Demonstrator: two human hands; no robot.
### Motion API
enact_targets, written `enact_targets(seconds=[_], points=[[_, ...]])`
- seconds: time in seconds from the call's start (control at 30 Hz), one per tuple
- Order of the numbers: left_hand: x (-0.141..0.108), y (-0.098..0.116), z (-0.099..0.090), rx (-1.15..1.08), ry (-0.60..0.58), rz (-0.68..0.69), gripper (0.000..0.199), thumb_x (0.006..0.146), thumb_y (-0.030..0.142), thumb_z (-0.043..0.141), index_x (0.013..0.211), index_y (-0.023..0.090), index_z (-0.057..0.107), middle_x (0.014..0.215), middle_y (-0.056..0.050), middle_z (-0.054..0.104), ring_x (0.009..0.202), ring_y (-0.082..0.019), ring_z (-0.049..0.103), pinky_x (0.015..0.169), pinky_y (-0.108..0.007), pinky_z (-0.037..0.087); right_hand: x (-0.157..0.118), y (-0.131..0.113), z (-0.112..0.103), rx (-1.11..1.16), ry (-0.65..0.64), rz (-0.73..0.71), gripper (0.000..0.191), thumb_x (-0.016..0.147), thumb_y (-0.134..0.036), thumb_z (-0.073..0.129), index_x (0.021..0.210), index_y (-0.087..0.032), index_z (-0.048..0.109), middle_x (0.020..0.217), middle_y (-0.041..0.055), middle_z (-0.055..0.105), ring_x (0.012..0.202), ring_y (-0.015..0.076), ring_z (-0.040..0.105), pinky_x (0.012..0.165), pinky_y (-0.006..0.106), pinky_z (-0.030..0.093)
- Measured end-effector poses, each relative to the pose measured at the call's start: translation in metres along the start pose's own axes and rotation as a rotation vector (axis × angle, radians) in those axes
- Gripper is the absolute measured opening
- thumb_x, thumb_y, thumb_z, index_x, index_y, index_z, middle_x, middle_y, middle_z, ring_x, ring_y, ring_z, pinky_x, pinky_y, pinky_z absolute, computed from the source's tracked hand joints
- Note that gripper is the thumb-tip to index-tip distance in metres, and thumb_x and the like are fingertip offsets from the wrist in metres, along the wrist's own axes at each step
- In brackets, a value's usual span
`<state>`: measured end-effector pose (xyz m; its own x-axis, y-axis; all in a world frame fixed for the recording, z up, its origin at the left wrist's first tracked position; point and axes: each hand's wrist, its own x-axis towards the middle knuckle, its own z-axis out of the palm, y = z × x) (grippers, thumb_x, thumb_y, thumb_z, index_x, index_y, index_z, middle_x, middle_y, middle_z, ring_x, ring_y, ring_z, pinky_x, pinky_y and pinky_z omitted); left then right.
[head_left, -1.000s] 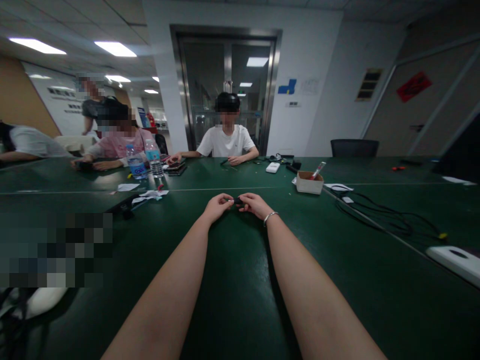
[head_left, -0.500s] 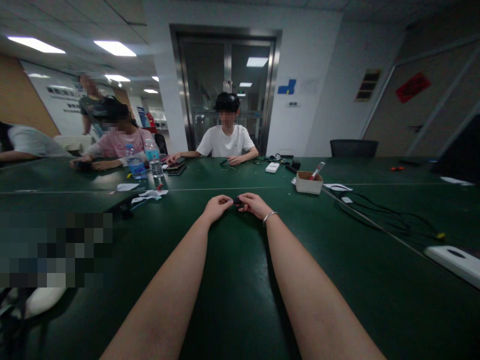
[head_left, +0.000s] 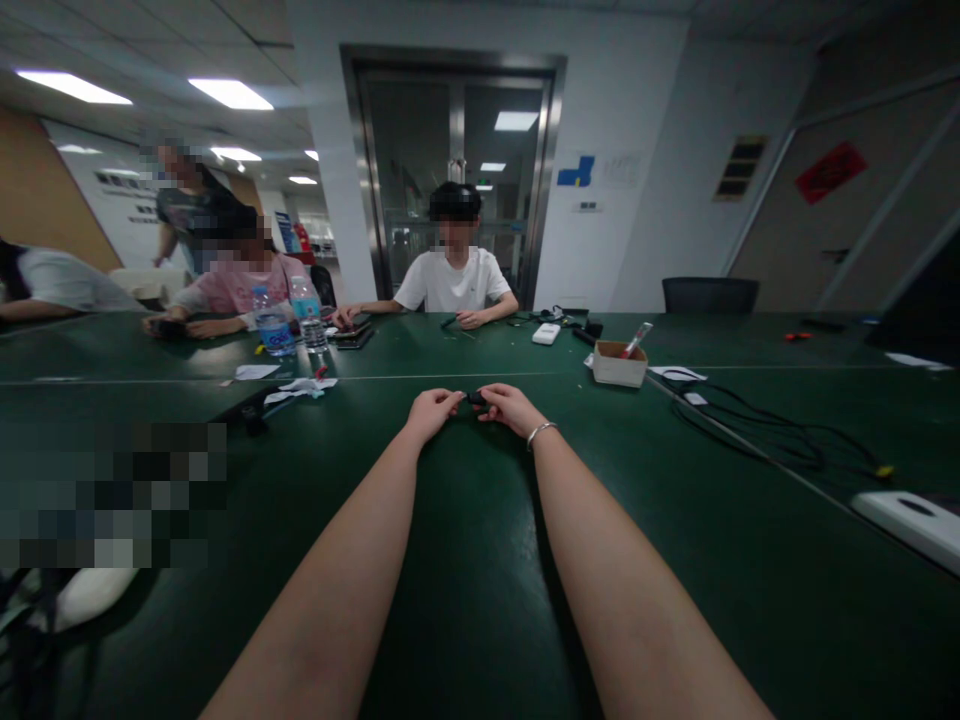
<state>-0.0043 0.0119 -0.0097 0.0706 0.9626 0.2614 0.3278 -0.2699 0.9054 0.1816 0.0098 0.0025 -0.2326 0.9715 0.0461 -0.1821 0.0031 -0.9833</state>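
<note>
Both my arms reach forward over the dark green table (head_left: 472, 520). Between my fingertips is a small black object (head_left: 475, 398), too small to name. My right hand (head_left: 511, 410), with a silver bangle (head_left: 541, 433) at the wrist, pinches it from the right. My left hand (head_left: 433, 413) is closed in a pinch at the object's left end; whether its fingertips grip the object or something tiny beside it, I cannot tell.
Right of my hands stand a small box (head_left: 619, 364) with a pen-like item, black cables (head_left: 772, 425) and a white device (head_left: 907, 520). Two water bottles (head_left: 276, 325) and crumpled paper (head_left: 304, 388) are left. People sit across the table; a person in a white shirt (head_left: 455, 280) faces me.
My left fingertips have drawn slightly left, and more of the black object shows between my hands. A standing person in the left background has leaned to the right.
</note>
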Motion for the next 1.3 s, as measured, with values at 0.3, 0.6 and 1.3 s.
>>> enact_targets(seconds=[0.3,0.6,1.3], points=[[0.0043,-0.0084,-0.0005,0.028,-0.071,0.021,0.04,0.073,0.053,0.062,0.084,0.016,0.07,0.075,-0.005,0.067,0.069,-0.017,0.06,0.064,-0.028,0.043,-0.0028,-0.0006,-0.0002,-0.022,-0.035,-0.032,0.006,0.086,-0.01,0.062,0.091,-0.013,0.062,0.069,-0.0005,0.065,0.041,0.0025,0.049,0.06,0.025,0.061],[-0.0004,-0.0002,-0.0007,0.026,-0.088,0.028,0.04,0.075,0.053,0.059,0.078,0.014,0.068,0.069,-0.004,0.064,0.066,-0.015,0.057,0.063,-0.027,0.041,-0.0026,-0.0001,-0.0014,-0.028,-0.059,-0.04,0.009,0.082,-0.01,0.067,0.09,-0.012,0.062,0.067,-0.0024,0.062,0.042,0.0023,0.049,0.061,0.025,0.061],[0.0029,-0.0053,-0.0027,0.039,-0.103,-0.009,0.05,0.075,0.06,0.056,0.08,0.012,0.072,0.071,-0.006,0.067,0.064,-0.015,0.057,0.063,-0.028,0.041,-0.0021,0.0003,-0.0037,-0.031,-0.1,-0.05,0.013,0.08,-0.009,0.068,0.091,-0.012,0.063,0.06,-0.005,0.057,0.044,0.0033,0.051,0.065,0.025,0.061]])
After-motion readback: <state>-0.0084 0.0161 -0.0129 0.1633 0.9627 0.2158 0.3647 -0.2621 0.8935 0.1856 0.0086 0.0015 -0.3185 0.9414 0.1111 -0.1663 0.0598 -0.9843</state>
